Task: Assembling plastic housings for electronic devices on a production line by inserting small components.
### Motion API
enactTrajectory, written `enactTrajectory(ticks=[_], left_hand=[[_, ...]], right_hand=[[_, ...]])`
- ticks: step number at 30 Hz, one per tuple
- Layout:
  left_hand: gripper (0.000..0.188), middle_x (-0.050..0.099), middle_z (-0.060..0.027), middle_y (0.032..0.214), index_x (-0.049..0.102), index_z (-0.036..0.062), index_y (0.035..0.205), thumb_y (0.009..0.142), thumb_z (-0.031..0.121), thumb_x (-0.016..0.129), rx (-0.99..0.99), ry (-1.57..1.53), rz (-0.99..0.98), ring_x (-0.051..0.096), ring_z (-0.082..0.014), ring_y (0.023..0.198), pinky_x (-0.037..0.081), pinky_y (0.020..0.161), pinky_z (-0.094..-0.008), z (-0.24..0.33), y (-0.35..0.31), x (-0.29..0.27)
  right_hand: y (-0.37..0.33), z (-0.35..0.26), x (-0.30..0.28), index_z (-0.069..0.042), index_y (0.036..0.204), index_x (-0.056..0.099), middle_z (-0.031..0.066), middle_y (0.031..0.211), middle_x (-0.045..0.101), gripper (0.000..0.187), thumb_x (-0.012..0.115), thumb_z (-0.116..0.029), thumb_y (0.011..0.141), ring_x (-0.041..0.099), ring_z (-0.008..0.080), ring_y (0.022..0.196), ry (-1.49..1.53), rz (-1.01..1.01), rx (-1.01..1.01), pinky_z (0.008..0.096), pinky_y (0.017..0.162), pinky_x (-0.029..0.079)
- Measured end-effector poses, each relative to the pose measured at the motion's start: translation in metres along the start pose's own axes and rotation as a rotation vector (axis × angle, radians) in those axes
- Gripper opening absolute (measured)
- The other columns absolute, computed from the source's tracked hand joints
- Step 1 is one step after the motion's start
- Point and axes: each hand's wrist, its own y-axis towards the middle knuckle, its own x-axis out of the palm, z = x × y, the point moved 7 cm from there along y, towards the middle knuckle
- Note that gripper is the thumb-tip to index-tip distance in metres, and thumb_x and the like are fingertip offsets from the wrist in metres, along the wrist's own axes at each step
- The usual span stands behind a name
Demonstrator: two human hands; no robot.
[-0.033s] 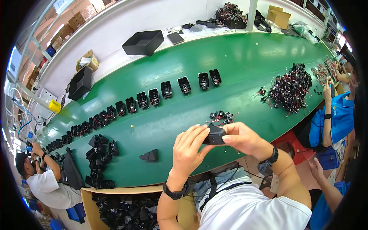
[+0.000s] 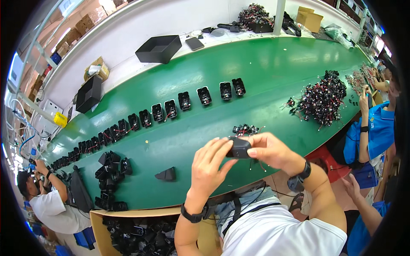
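A small black plastic housing (image 2: 239,147) is held up above the near edge of the green bench. My left hand (image 2: 210,164) grips its left end, fingers laid over the top and thumb underneath. On the other end, my right hand (image 2: 272,150) pinches it between thumb and fingers. Just behind the hands lies a small heap of black parts with red wires (image 2: 246,130), partly covered by them. To the left of my left hand, a single black wedge-shaped casing (image 2: 166,174) rests on the bench.
Several open black housings (image 2: 184,101) form a long row across the green bench (image 2: 171,141). More casings (image 2: 112,170) are piled at left, above a carton of black parts (image 2: 141,232). A large wired-parts heap (image 2: 323,100) sits at right. Co-workers (image 2: 55,192) flank both sides.
Both hands and the black plastic housing have shifted very slightly up and left. The grip looks the same.
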Motion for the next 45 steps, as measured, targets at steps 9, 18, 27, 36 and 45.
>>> enactTrajectory(ticks=[9, 18, 27, 36, 45], left_hand=[[0.069, 0.052, -0.0179, 0.127, 0.052, 0.0046, 0.126, 0.070, 0.036, 0.080, -0.584, 0.429, -0.471, 0.047, -0.0349, 0.120, 0.042, 0.097, -0.0445, -0.077, -0.052, -0.067], [0.058, 0.049, -0.0192, 0.125, 0.053, 0.0063, 0.121, 0.074, 0.029, 0.078, -0.884, 0.450, -0.544, 0.052, -0.0398, 0.110, 0.047, 0.088, -0.0471, -0.115, -0.118, -0.077], [0.030, 0.048, -0.0216, 0.125, 0.055, 0.0064, 0.104, 0.075, 0.004, 0.065, -0.818, -0.040, -0.241, 0.060, -0.0367, 0.101, 0.052, 0.077, -0.0416, -0.088, -0.049, -0.041], [0.031, 0.052, -0.0212, 0.109, 0.053, 0.0027, 0.091, 0.069, 0.007, 0.074, -0.500, -0.212, -0.117, 0.051, -0.0387, 0.111, 0.047, 0.087, -0.0410, -0.062, -0.033, 0.006], [0.066, 0.048, -0.0165, 0.119, 0.049, 0.0038, 0.124, 0.064, 0.000, 0.075, -0.441, -0.203, -0.070, 0.056, -0.0320, 0.105, 0.050, 0.087, -0.0364, -0.054, -0.035, 0.016]], right_hand=[[0.104, -0.096, -0.157, -0.004, 0.085, 0.068, 0.0142, 0.134, 0.052, 0.023, 0.079, -0.013, 0.067, 0.052, 0.0345, 0.117, -1.607, 0.180, -0.388, 0.0392, 0.101, 0.042], [0.096, -0.090, -0.131, -0.006, 0.096, 0.067, 0.0130, 0.131, 0.053, 0.028, 0.075, -0.017, 0.072, 0.048, 0.0320, 0.122, -1.801, 0.226, -0.558, 0.0437, 0.100, 0.043], [0.054, 0.012, 0.007, -0.013, 0.085, 0.065, 0.0016, 0.091, 0.061, 0.017, 0.067, -0.014, 0.067, 0.056, 0.0216, 0.090, -2.071, -0.469, -0.545, 0.0350, 0.076, 0.044], [0.073, -0.029, 0.004, -0.006, 0.096, 0.063, 0.0054, 0.091, 0.065, 0.013, 0.056, -0.015, 0.093, 0.065, 0.0205, 0.083, -1.058, -0.092, -0.357, 0.0324, 0.071, 0.050], [0.053, 0.012, 0.005, -0.003, 0.113, 0.056, 0.0029, 0.088, 0.062, 0.020, 0.050, -0.010, 0.096, 0.063, 0.0106, 0.080, -0.282, -0.155, 0.151, 0.0243, 0.069, 0.051]])
